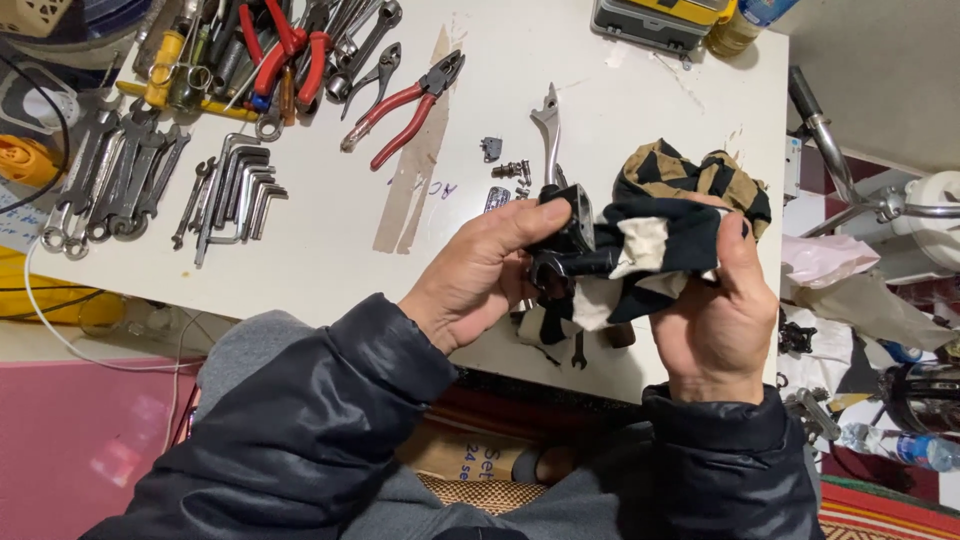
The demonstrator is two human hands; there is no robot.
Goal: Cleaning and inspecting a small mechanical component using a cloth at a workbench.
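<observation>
My left hand (pixel 480 275) grips a small black metal part (pixel 562 240), thumb over its top. Against that part my right hand (pixel 718 320) presses a black, white and tan rag (pixel 670 215), fingers wrapped in the cloth. Both hands hover over the near edge of the white table (pixel 330 230). A silver lever (pixel 549 125) and a few small metal bits (pixel 508 170) lie just behind the part. Under the hands a small spanner (pixel 579 352) lies on the table.
Red-handled pliers (pixel 405 110) lie mid-table. Allen keys (pixel 240 190), wrenches (pixel 110 180) and a heap of tools (pixel 260 50) fill the far left. A grey case (pixel 650 22) stands at the back. Chrome handlebar (pixel 830 150) and clutter sit to the right.
</observation>
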